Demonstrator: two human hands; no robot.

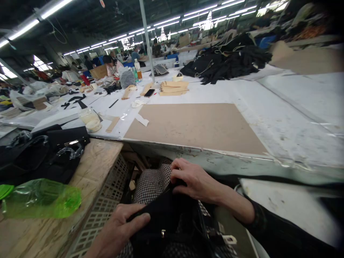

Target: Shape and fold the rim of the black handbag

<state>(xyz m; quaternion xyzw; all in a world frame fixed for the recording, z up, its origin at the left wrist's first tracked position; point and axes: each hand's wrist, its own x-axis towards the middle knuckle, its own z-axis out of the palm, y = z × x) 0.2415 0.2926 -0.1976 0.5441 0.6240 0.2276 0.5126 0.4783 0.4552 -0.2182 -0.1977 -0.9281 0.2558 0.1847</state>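
Note:
A black bag (158,222) with metal fittings lies over my lap, on black-and-white checked cloth (149,188). My left hand (120,224) grips its left edge, thumb on top and fingers beneath. Bent fingers of my right hand (192,181) pinch the bag's upper edge, farther from me and to the right. A small shiny clasp (163,233) shows on the bag's front, and a metal buckle piece (229,239) hangs at its right. The lower part of the bag runs out of view.
A white worktable (220,93) with a brown board (193,125) spans the front. Left, a wooden bench (99,154) bears black bags (61,150) and a green bottle (43,199), beside a plastic crate (104,211). A glue jar (90,118) and dark fabric pile (228,59) stand farther off.

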